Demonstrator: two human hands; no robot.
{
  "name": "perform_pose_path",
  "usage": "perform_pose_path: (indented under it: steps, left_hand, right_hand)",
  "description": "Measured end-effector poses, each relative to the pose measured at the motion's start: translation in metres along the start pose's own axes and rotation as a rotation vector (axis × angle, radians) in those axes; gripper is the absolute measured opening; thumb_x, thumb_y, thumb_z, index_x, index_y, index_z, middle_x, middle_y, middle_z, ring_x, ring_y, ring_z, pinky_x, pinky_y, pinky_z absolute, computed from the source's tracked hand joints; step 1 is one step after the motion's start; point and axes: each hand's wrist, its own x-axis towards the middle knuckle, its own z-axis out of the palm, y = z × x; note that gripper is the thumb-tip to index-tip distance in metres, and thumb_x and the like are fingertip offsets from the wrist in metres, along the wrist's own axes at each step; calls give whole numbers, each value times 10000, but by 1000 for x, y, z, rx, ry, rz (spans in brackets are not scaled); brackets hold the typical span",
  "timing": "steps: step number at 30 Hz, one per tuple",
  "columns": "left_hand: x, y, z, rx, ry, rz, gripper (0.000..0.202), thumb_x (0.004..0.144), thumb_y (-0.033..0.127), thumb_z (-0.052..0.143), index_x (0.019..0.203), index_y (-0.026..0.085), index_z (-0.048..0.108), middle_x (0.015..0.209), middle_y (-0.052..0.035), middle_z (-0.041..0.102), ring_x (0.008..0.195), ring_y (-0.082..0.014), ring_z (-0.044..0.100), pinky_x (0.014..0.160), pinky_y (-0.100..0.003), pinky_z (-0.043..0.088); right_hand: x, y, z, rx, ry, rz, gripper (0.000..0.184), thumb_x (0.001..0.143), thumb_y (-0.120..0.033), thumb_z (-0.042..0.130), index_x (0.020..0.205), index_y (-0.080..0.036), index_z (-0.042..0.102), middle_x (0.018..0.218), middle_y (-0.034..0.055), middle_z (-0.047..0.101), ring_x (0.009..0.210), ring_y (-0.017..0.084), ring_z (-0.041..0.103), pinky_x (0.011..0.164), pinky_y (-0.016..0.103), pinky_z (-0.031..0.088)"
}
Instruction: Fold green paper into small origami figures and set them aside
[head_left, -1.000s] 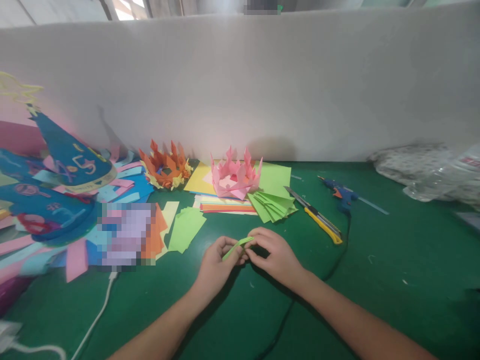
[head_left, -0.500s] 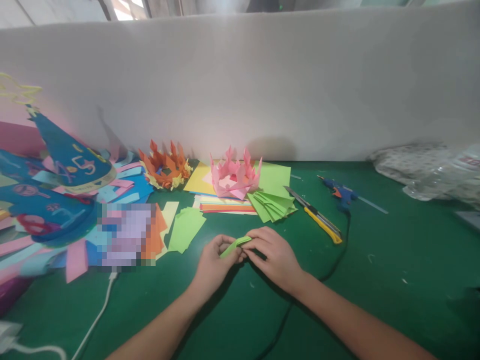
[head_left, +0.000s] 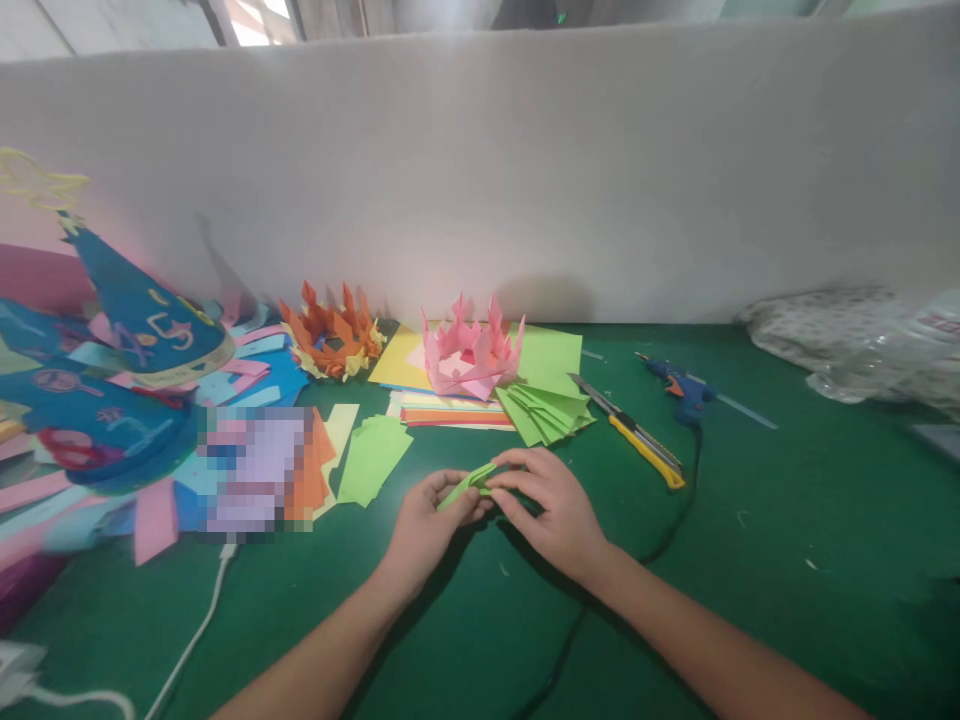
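A folded piece of green paper [head_left: 466, 486] is held between both hands above the green table [head_left: 480, 620]. My left hand [head_left: 429, 522] grips its lower left part with thumb and fingers. My right hand [head_left: 549, 510] pinches its upper right end, fingertips close to those of the left. Beyond the hands lie a fan of green folded papers [head_left: 544, 412] and, to the left, a stack of green paper pieces [head_left: 373, 458]. A pink paper crown [head_left: 471, 358] stands on sheets of coloured paper behind them.
An orange paper crown [head_left: 334, 335] stands left of the pink one. A yellow utility knife [head_left: 645, 450] and a blue glue gun [head_left: 686, 385] with a dark cord lie at right. Blue cone hats [head_left: 142, 300] and paper strips crowd the left. A white cable [head_left: 199, 620] runs nearby.
The green paper's folds have spread a little at the upper right end. My right fingers have shifted slightly along that end; the left hand keeps its grip.
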Motion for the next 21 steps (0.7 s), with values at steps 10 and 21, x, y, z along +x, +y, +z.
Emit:
perform_pose_path:
  steps: [10,21]
  left_hand:
    - [0,-2,2,12,26,33,398,595,384,781,841,116,618,790,-42,699,718,-134,660,731,-245,528]
    - [0,-3,3,57,13,88,349,635,377,751,838,121,631,832,-38,690,743,-144,645,740,-266,531]
  right_hand:
    - [-1,-1,-3,-259,-54,-82,190,864,-205,497,974,-211,652,1129,83,612,996,240,531,850,410,430]
    - [1,-15,-10,-472,-16,-294,171,855,-234,538,984,-210,648,1186,59,620,1007,232,520,887,405,387]
